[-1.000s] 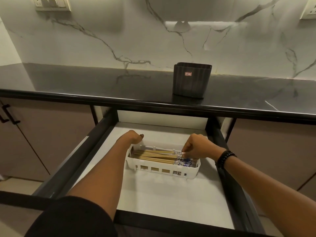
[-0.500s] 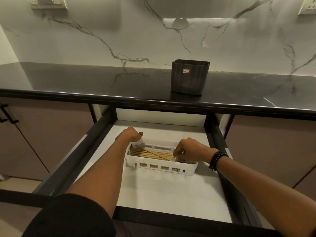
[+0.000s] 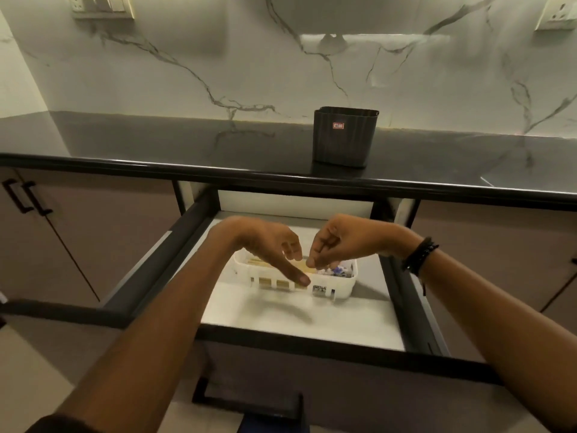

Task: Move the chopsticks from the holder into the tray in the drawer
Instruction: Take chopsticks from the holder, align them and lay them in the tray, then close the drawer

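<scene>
Cabinet door handles [image 3: 26, 195]: two dark bar pulls at the far left, below the counter edge.
Switch plate [image 3: 103, 6]: on the marble wall, upper left.
Left hand [image 3: 268, 248]: held over the left half of the tray, palm down, fingers straight and loosely spread; nothing is held. One fingertip lies in front of the tray's near wall.
Chopsticks [image 3: 256, 261]: pale wooden sticks lying flat inside the tray, lengthwise along it; also seen through the slots in its near wall. Patterned ends point right.
Tray [image 3: 343, 290]: white slotted plastic, resting on the drawer's white floor, towards the back.
Drawer [image 3: 312, 339]: pulled out beneath the counter, dark frame.
Right hand [image 3: 340, 242]: over the right half of the tray, fingers curled in towards the thumb. Motion blur hides whether they pinch a stick.
Chopstick holder [image 3: 345, 137]: dark ribbed tub, upright on the black countertop [image 3: 156, 142] directly behind the drawer; no sticks rise above its rim.
Bead bracelet [image 3: 420, 254]: dark, on the right wrist.
Wall socket [image 3: 559, 14]: upper right.
</scene>
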{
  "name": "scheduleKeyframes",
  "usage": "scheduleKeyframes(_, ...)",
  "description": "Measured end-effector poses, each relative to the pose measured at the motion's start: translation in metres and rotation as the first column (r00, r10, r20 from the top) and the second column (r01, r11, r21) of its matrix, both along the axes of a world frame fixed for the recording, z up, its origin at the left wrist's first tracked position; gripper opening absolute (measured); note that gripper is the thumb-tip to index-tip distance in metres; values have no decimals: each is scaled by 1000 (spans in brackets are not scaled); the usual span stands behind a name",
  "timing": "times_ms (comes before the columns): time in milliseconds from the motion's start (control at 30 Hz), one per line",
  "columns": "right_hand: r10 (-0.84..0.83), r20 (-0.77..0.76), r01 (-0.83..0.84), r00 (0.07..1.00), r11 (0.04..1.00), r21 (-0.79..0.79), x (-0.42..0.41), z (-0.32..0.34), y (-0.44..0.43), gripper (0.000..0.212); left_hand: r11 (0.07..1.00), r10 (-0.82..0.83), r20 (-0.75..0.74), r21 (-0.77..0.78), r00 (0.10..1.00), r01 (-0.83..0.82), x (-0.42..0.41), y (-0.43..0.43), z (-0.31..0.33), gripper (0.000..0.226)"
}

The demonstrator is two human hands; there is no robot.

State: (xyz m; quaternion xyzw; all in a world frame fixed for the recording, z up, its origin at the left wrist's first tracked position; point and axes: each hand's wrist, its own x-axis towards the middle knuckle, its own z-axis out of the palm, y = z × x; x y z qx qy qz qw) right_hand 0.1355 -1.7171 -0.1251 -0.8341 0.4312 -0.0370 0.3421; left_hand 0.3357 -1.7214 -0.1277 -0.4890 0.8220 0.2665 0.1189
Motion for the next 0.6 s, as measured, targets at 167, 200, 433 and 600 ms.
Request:
scheduleKeyframes(167,145,-14,-142,989,981,132,7,21,63,20,988,-117,26,109,993,113,5,56,6,89)
scheduleKeyframes(200,169,-37,-162,985,976,144,9,22,74,24,985,-137,33,114,990,132,4,64,6,92)
scheduleKeyframes(433,178,-222,-178,959,984,23,20,13,102,34,991,-133,76,25,988,131,-7,78,3,98)
scheduleKeyframes(600,102,-191,-108,976,994,-25,15,10,89,41,995,-71,63,-60,995,75,-1,66,0,110)
